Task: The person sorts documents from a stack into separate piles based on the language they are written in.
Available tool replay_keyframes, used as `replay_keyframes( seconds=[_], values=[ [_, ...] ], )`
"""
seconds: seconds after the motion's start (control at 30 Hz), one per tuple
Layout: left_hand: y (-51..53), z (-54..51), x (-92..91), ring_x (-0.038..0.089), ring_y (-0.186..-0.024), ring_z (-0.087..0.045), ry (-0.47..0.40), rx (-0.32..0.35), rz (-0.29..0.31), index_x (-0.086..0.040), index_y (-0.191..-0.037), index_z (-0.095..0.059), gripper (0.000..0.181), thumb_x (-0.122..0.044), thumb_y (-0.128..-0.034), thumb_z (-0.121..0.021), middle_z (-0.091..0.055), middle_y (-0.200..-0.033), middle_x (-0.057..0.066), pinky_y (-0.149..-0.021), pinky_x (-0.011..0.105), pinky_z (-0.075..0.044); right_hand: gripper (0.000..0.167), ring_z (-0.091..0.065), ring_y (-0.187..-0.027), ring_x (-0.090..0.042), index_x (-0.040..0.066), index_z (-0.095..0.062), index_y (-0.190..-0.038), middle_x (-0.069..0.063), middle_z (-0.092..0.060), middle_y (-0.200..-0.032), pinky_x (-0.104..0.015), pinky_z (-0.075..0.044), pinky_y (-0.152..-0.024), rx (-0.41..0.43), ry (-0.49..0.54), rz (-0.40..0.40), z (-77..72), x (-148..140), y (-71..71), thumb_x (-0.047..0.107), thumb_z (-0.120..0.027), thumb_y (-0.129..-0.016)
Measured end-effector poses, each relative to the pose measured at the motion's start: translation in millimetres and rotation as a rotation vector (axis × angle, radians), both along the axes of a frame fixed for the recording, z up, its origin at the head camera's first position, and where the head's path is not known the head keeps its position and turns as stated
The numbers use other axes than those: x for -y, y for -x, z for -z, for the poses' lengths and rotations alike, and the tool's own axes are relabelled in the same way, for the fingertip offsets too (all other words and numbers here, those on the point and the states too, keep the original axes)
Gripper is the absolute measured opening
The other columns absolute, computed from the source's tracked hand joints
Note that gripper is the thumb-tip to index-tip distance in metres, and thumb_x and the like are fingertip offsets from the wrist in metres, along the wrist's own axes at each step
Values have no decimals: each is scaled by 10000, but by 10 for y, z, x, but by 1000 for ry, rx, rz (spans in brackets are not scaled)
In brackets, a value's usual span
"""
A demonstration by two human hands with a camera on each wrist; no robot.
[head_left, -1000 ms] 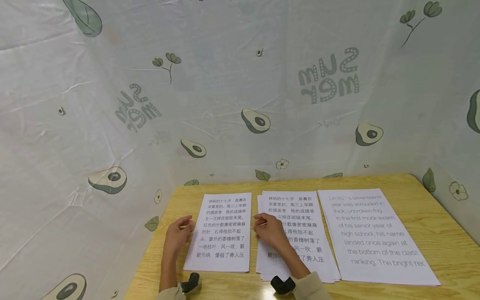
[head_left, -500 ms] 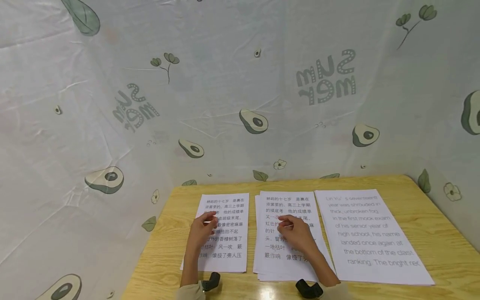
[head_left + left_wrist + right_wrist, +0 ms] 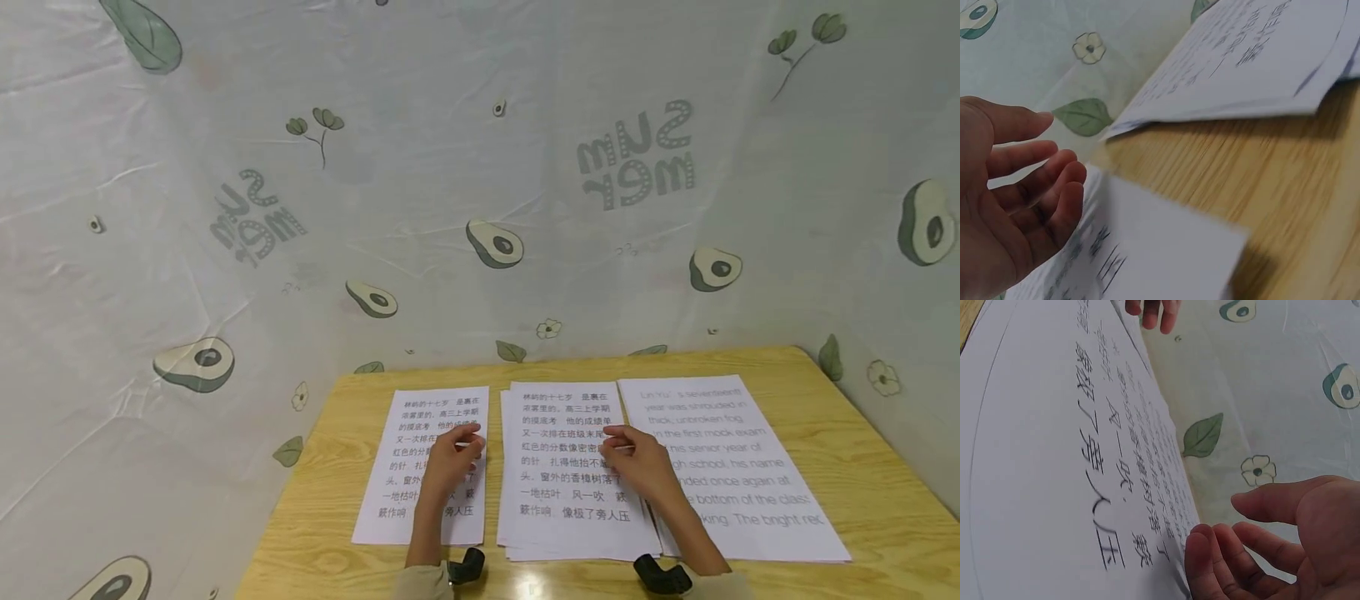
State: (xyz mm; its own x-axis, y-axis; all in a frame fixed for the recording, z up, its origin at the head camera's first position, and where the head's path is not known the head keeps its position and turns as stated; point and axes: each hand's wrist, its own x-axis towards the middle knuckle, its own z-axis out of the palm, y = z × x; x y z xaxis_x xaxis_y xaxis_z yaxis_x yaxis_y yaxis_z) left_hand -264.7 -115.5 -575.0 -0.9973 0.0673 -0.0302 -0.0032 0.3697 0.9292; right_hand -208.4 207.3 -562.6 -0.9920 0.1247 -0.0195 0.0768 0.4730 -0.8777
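Note:
Three stacks of white printed paper lie side by side on the wooden table. My left hand [image 3: 450,458] hovers over the right part of the left stack [image 3: 382,467], which bears Chinese text. Its fingers [image 3: 1063,206] are loosely bent and hold nothing. The middle stack [image 3: 562,537], also in Chinese, has a few sheets sticking out at its left and lower edges. Over its right edge, beside the English-text stack [image 3: 787,537], is my right hand [image 3: 637,458]. Thumb and fingers [image 3: 1200,553] stand apart there, with nothing between them.
The wooden table [image 3: 315,492] shows on both sides of the papers. Behind and to the left hangs a pale curtain [image 3: 420,167] with avocados and leaves. A black wrist device [image 3: 467,567] sits at the left cuff, another [image 3: 662,575] at the right.
Both hands have moved to the right, the left from beside the left stack to above it, the right from the middle stack's left edge to its right edge. The stacks stay put.

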Motion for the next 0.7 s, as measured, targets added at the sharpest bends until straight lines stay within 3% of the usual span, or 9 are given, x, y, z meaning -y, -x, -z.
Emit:
replay_keyframes(
  seconds=[0.2, 0.37, 0.7],
  values=[
    [-26, 62, -195, 161, -787, -670, -58, 4, 39, 0, -1344, -717, 376, -157, -1002, -724, -717, -1099, 140, -650, 276, -587, 436, -722, -881, -136, -52, -658, -1381, -195, -741, -1185, -220, -574, -682, 24, -4, 31, 27, -187, -53, 156, -710, -1002],
    [-49, 69, -321, 144, -785, -676, -37, -2, 62, -4, -1338, -721, 381, -185, -1003, -736, -725, -1068, 97, -642, 262, -586, 430, -760, -999, -246, -37, -684, -1366, -187, -761, -1183, -244, -556, -779, 23, -78, 44, 29, -279, -63, 175, -725, -995],
    [-58, 31, -389, 159, -806, -692, -14, -33, 73, -1, -1331, -723, 375, -189, -1007, -730, -725, -1068, 97, -659, 272, -607, 448, -754, -1031, -280, -45, -680, -1374, -173, -765, -1171, -328, -546, -857, 30, -129, 22, 7, -374, -44, 210, -714, -1007]
  ],
)
